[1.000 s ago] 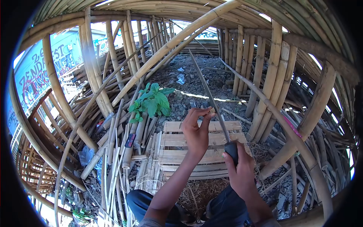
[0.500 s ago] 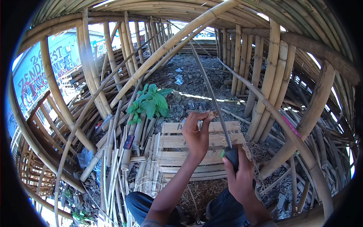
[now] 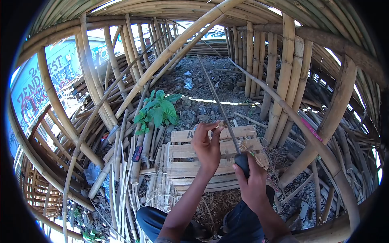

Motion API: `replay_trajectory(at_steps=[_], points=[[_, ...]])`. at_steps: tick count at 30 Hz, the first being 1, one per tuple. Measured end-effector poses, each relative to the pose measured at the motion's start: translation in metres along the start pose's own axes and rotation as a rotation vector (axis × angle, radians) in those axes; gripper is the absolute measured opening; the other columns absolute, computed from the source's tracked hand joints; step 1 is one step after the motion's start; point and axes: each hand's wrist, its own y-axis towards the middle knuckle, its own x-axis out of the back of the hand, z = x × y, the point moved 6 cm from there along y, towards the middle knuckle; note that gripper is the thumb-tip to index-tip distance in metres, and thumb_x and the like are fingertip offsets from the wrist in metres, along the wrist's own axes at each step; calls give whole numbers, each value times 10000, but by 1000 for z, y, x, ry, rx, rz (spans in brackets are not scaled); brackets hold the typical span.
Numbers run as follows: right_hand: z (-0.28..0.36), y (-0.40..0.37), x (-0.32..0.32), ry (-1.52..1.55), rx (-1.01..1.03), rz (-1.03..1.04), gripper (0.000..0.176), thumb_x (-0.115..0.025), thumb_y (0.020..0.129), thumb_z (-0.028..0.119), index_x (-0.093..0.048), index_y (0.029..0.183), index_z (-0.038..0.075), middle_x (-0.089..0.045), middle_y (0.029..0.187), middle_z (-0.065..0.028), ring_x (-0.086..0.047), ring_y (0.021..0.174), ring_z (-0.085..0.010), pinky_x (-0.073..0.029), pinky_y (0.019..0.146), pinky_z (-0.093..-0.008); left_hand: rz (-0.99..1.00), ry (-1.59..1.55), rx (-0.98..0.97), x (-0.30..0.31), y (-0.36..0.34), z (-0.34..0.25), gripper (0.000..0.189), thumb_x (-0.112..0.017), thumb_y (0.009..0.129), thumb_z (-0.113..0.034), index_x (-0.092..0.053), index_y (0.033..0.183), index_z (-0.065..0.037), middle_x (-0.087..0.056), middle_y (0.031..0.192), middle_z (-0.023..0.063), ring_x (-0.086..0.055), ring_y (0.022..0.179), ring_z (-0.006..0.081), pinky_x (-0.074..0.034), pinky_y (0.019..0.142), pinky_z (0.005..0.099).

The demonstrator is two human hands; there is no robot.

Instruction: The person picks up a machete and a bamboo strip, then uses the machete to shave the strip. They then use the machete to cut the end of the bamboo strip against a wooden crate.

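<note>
My right hand (image 3: pixel 254 184) is wrapped round the black handle (image 3: pixel 242 163) of a long knife. Its narrow blade (image 3: pixel 219 102) points up and away from me, leaning left. My left hand (image 3: pixel 207 144) is raised to the left of the blade, thumb and fingers pinched on a small light-brown piece, perhaps bamboo (image 3: pixel 221 124), right beside the blade. Most of that piece is hidden by the fingertips. Below both hands is a low slatted wooden platform (image 3: pixel 190 167), with my dark-trousered knees (image 3: pixel 152 220) in front of it.
Bamboo posts (image 3: pixel 288 77) and slanting poles (image 3: pixel 178 39) surround me. Cut bamboo lengths and thin strips (image 3: pixel 129 194) lie at left, near a phone-like dark object (image 3: pixel 137 154). A leafy plant (image 3: pixel 159 111) grows behind the platform. Dry shavings (image 3: pixel 219 206) cover the ground by my feet.
The knife has come slightly left, its tip lower in the view. My left hand stays pinched close to the blade, and the whole view has shifted a little.
</note>
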Motion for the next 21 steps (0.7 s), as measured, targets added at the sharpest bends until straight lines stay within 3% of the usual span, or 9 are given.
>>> replay_trajectory(at_steps=[5,7,11,14,16,17,19,21], points=[[2,-4,-1,63,8,-16,397,-631,888,140,-471,1172,-87,-621,861,-253,-642,749,-403,-502,638,-427,-22,-2,28,3,-4,8,95,-658,821,51,-622,905,25,-603,826,79,-533,722,118,-397,615,229],[-2,-4,-6,47,-43,26,390,-631,888,143,-477,1163,-87,-626,865,-251,-644,754,-402,-504,651,-426,24,-22,40,1,-7,2,98,-616,841,86,-590,930,54,-569,880,76,-548,823,95,-434,766,220],[-16,-4,-13,53,-110,65,385,-640,883,156,-494,1149,-80,-629,875,-249,-646,760,-402,-505,661,-429,57,73,84,2,-14,14,93,-609,843,87,-593,928,50,-569,880,75,-555,837,94,-435,765,221],[-20,-9,-14,42,-79,1,366,-654,873,172,-513,1110,-69,-633,844,-240,-651,755,-391,-505,659,-423,6,35,44,7,-21,12,124,-639,815,83,-628,935,50,-589,863,92,-549,774,128,-432,673,232],[-30,-11,-21,274,-237,101,301,-675,852,171,-550,1019,-45,-631,736,-169,-650,624,-282,-490,565,-365,-64,-21,123,17,-32,15,135,-614,819,110,-623,944,59,-582,881,98,-560,796,129,-446,714,237],[-37,-15,-23,276,-246,99,301,-675,852,171,-550,1019,-45,-631,736,-169,-650,624,-282,-490,565,-365,-78,-62,149,22,-42,19,153,-594,829,119,-605,971,60,-572,883,95,-570,830,130,-457,779,244],[-66,-35,-54,547,-530,423,236,-687,829,165,-568,927,-14,-601,644,-81,-586,503,-149,-439,474,-295,-108,-76,170,37,-69,30,164,-583,835,122,-596,985,56,-581,914,94,-575,847,133,-462,817,250],[-84,-57,-80,597,-586,502,211,-689,823,161,-568,885,-1,-581,625,-51,-549,477,-106,-414,448,-275,-140,-80,197,52,-96,34,175,-572,840,125,-588,999,53,-591,945,94,-579,864,137,-467,855,257]])
